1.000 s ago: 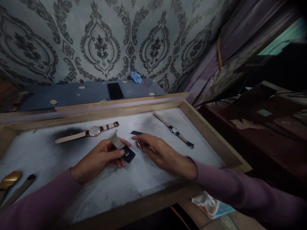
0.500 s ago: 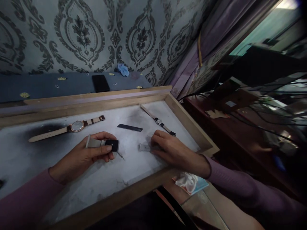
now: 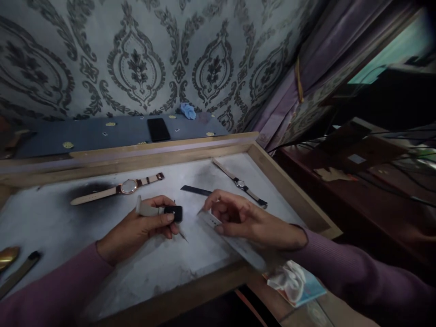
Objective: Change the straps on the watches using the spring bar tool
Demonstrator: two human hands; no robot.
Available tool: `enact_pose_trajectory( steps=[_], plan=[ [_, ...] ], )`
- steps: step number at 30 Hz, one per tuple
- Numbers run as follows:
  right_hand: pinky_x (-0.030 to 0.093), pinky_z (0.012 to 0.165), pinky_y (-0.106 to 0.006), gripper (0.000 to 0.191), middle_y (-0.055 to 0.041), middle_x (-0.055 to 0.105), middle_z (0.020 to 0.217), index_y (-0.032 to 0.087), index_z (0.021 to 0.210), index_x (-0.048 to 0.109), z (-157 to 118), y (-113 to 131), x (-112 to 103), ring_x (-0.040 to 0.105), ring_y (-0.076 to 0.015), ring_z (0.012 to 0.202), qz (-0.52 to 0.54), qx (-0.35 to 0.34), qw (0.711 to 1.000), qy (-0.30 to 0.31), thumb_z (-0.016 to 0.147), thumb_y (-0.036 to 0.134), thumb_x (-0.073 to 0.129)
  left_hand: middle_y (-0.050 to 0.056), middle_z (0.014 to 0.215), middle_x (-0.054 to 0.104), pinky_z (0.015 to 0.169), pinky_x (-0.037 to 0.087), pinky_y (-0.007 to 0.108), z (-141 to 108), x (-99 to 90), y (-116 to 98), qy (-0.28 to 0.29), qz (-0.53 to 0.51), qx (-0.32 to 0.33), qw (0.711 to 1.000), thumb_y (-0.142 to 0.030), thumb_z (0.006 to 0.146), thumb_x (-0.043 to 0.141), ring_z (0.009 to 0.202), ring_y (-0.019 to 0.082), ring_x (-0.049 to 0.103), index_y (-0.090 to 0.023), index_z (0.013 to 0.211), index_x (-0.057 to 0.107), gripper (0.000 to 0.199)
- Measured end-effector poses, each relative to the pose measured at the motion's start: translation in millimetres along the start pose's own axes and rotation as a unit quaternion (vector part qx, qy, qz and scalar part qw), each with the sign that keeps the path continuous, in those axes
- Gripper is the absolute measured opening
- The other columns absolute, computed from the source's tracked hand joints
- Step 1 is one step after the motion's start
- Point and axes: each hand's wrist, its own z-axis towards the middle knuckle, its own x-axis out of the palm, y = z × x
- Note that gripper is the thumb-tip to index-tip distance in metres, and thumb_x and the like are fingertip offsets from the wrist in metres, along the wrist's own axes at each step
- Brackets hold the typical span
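My left hand [image 3: 150, 221] is closed around a smartwatch [image 3: 174, 213] with a dark square case; one light grey strap [image 3: 147, 209] is still joined to it. A thin pointed metal tool [image 3: 183, 234] sticks out below the case from the same hand. Between the thumb and fingers of my right hand [image 3: 235, 213] is a loose light grey watch strap [image 3: 210, 219], raised at a slant and blurred at its lower end. Just behind the right fingers lies a flat black blade-like strip [image 3: 194, 189].
A wood-framed tray [image 3: 296, 190] holds a rose-gold-rimmed wristwatch [image 3: 129, 186] and a smaller wristwatch [image 3: 240, 184]. Beyond it, a black phone [image 3: 158, 129] and a crumpled blue cloth [image 3: 188, 111] rest on a blue surface. White crumpled tissue [image 3: 289, 279] lies below the tray's near edge.
My right hand has picked the grey strap up off the tray and tilted it. The left hand keeps its hold on the smartwatch. The whole view has shifted, with things appearing further right.
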Motion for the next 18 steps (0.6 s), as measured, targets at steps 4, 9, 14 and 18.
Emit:
enact_pose_trajectory(
  steps=[4, 9, 14, 18],
  plan=[
    [0.042, 0.057, -0.018, 0.010, -0.0018, 0.062, 0.077, 0.012, 0.088, 0.060, 12, 1, 2, 0.059, -0.0074, 0.065, 0.153, 0.020, 0.988, 0.025, 0.082, 0.020, 0.062, 0.005, 0.070, 0.069, 0.059, 0.047, 0.020, 1, -1.4, 4, -0.001, -0.012, 0.004, 1.000, -0.029, 0.075, 0.075, 0.064, 0.012, 0.064, -0.014, 0.096, 0.054, 0.034],
    [0.052, 0.079, -0.024, 0.024, -0.0073, 0.072, 0.103, 0.017, 0.098, 0.063, 25, 0, 4, 0.067, -0.0165, 0.103, 0.288, -0.003, 0.958, -0.007, 0.075, 0.013, 0.067, 0.004, 0.070, 0.068, 0.061, 0.048, 0.020, 0, -0.6, -1, 0.004, -0.030, 0.013, 0.999, -0.030, 0.074, 0.075, 0.065, 0.012, 0.064, -0.014, 0.094, 0.054, 0.033],
    [0.049, 0.064, -0.019, 0.024, -0.0019, 0.071, 0.080, 0.017, 0.087, 0.058, 40, 5, 8, 0.066, -0.0101, 0.075, 0.184, -0.071, 0.977, -0.080, 0.072, 0.018, 0.077, 0.004, 0.077, 0.067, 0.060, 0.048, 0.020, -1, -0.7, -6, -0.009, -0.030, 0.043, 0.999, -0.029, 0.077, 0.073, 0.067, 0.012, 0.064, -0.014, 0.099, 0.058, 0.030],
    [0.035, 0.044, -0.016, 0.021, 0.0064, 0.050, 0.056, 0.016, 0.082, 0.053, 53, 2, 11, 0.043, -0.0044, 0.046, 0.130, -0.099, 0.982, -0.098, 0.082, 0.030, 0.068, 0.002, 0.076, 0.064, 0.054, 0.045, 0.019, -1, 0.3, -5, -0.022, -0.023, 0.051, 0.998, -0.032, 0.078, 0.071, 0.062, 0.011, 0.062, -0.014, 0.101, 0.057, 0.032]
  ],
)
